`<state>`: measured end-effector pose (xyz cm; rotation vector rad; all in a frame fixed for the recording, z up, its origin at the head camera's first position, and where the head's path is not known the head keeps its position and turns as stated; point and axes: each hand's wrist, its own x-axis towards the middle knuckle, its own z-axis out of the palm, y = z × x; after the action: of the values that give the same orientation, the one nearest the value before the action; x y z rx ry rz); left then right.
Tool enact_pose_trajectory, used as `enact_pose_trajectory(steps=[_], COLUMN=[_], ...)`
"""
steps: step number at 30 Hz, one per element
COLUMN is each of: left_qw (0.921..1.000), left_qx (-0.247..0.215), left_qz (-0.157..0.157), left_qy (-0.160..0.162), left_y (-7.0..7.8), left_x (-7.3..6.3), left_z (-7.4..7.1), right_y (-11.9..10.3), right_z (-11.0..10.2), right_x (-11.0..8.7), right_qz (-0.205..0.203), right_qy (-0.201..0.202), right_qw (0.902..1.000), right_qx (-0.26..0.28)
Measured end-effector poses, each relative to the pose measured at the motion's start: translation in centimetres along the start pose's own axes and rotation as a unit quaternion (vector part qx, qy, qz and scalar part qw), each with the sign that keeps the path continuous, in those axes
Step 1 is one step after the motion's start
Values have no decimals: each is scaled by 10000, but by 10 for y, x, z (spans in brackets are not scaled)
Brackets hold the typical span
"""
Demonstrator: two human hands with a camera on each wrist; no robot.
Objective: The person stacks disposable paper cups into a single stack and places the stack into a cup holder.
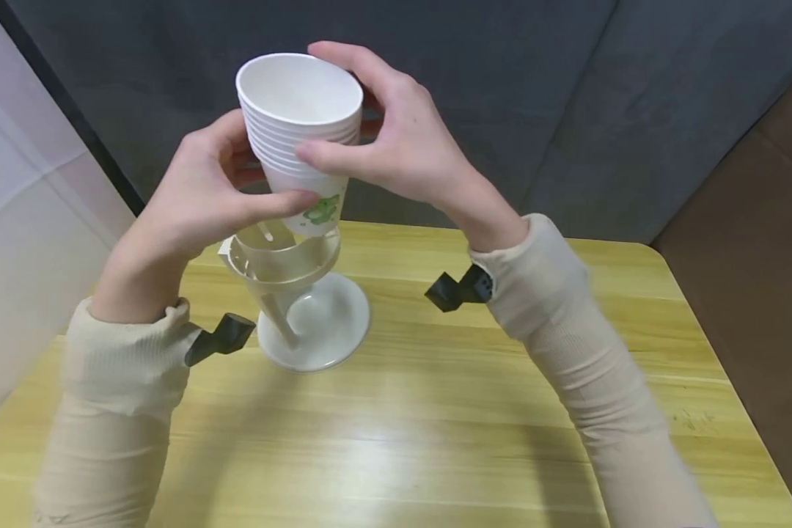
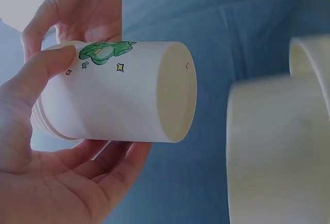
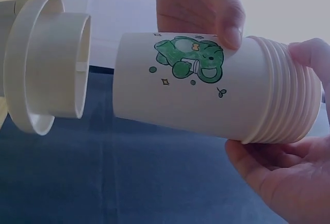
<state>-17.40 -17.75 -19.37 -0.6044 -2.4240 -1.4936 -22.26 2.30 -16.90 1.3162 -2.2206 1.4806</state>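
Observation:
Both hands hold a nested stack of white paper cups (image 1: 300, 139), mouths up and slightly tilted, with a green bear print low on the side. My left hand (image 1: 204, 187) grips the lower part, thumb across the front. Higher up, my right hand (image 1: 402, 136) grips the rims, thumb in front and fingers behind. Below the stack stands a cream cup holder (image 1: 284, 271), a ring on posts above a round base (image 1: 333, 323). In the right wrist view a gap separates the bottom cup (image 3: 170, 80) from the holder's upper ring (image 3: 38, 64).
The holder stands on a light wood table (image 1: 435, 411). A dark grey cloth panel (image 1: 567, 110) rises behind it, with a white sheet (image 1: 33, 183) at the left and a brown panel (image 1: 752, 220) at the right. Small black devices (image 1: 221, 337) sit at both cuffs.

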Motion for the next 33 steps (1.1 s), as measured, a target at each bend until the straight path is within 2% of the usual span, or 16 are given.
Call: enact_pose_trajectory(steps=[4,8,17,26,29,33], left_qw=[9999,9993,9964,9831,9823,9860], left_qx=[-42,-27,409,1116,1131,1003], left_qz=[-142,-360,-734,-1428,-1467,-1307], left_qy=[76,94,-89,-249,-285,-242], left_y=[-9,-21,-43,-62,-65,-67], left_x=[0,-1,-3,-9,-11,-14], left_z=[-9,-14,-15,-16,-16,-13], right_y=[7,13,36,54,57,59], right_z=[11,20,38,55,59,61], right_x=[11,17,18,14,12,11], right_qz=[-2,235,593,877,861,826], right_qy=[-32,-84,-238,-449,-458,-432], right_qw=[9999,9991,9966,9947,9946,9948], right_qx=[135,345,512,304,362,413])
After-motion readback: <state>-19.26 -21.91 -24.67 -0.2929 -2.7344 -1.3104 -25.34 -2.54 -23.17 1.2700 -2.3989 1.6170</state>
